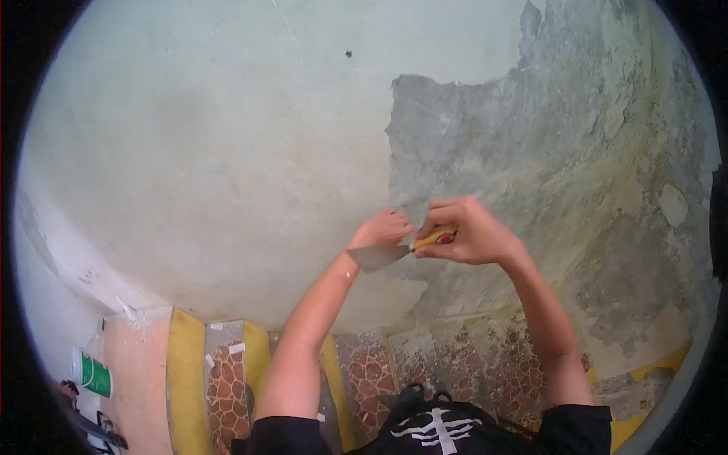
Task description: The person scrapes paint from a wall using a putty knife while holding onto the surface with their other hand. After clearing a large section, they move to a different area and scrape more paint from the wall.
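My right hand (478, 231) is closed around the yellowish handle of a putty knife (379, 258). The knife's flat metal blade widens toward the left and passes in front of my left wrist. Just beyond the blade, my left hand (385, 227) is against or very near the wall (265, 167), its fingers curled. Whatever those fingers may pinch is hidden. Both hands are close to the ragged edge where pale paint gives way to a bare grey patch (447, 144).
Below the wall are steps with yellow edges (186, 349) and brown stone-pattern tiles (371, 383), strewn with paint flakes on the right. A green and white bucket (95, 377) stands at lower left, near dark objects. The wall curves at far right, its surface peeling.
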`<move>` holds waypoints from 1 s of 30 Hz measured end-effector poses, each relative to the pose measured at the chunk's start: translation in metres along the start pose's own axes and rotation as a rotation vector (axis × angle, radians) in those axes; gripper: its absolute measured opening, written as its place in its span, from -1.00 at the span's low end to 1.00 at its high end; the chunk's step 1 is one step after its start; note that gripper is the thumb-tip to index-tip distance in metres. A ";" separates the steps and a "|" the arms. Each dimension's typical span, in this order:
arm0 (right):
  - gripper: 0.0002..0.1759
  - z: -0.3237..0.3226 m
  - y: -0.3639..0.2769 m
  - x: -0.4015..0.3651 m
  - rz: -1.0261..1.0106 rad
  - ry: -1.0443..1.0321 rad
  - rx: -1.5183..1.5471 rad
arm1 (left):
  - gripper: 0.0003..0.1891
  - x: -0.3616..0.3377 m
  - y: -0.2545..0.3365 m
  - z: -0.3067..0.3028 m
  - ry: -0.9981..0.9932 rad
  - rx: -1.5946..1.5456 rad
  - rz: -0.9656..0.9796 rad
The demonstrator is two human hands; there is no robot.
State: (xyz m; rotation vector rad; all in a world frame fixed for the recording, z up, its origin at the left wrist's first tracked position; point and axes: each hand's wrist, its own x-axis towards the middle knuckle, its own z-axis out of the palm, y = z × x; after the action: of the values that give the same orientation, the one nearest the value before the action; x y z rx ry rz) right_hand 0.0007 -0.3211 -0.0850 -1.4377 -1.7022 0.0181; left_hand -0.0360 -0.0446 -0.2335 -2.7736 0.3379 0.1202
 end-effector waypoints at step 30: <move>-0.76 -0.070 0.070 0.009 0.156 0.577 -0.238 | -0.34 -0.113 -0.119 -0.185 0.958 0.568 -0.541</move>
State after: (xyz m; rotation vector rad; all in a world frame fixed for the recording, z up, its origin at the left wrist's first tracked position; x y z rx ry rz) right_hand 0.0992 -0.3261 -0.0728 -1.5554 -1.1427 -0.4832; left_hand -0.1080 0.0247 -0.0077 -2.0631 -0.1614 -1.2374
